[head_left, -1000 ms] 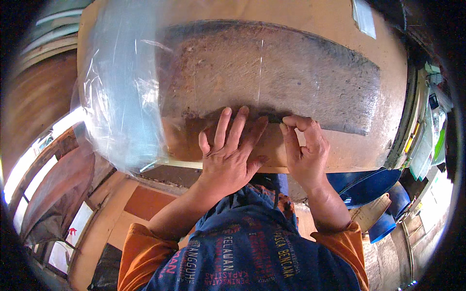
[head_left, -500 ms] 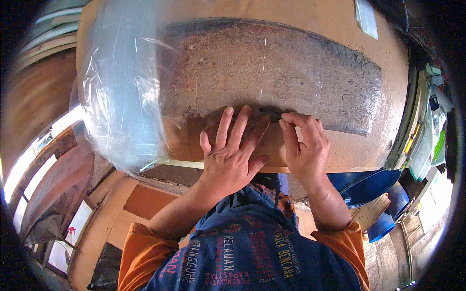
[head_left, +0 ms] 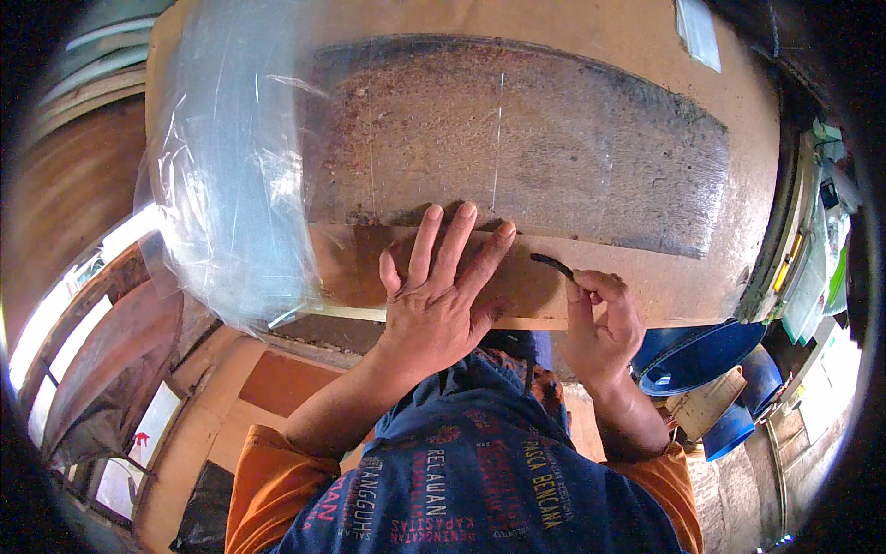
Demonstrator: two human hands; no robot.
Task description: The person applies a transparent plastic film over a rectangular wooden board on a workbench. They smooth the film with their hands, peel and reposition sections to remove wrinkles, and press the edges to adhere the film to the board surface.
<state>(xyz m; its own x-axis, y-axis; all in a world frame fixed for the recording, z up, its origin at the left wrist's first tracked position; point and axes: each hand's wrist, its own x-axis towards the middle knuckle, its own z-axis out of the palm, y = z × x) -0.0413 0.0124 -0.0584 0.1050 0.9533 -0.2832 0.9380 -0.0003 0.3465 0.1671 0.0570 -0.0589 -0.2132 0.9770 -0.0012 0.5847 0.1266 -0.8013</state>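
A worn, dark-stained panel [head_left: 517, 138] with a curved far edge lies across the tan tabletop [head_left: 637, 282]. My left hand [head_left: 438, 295] rests palm down on the tabletop, fingers spread, its fingertips at the panel's near edge. To its right, above the table's near edge, my right hand [head_left: 604, 323] pinches a thin, dark, curved strip [head_left: 554, 264] between thumb and fingers. One end of the strip points toward the panel, off its edge; the pinched end is hidden. I cannot make out what the strip is made of.
Clear plastic sheeting [head_left: 235, 175] drapes over the table's left part. A pale sheet [head_left: 698, 35] lies at the far right. Blue barrels [head_left: 692, 355] stand below the table on the right, beside hanging plastic bags [head_left: 812, 291].
My right hand has drawn back toward me and slightly right, bringing the dark strip away from the panel's near edge. My left hand stays in place.
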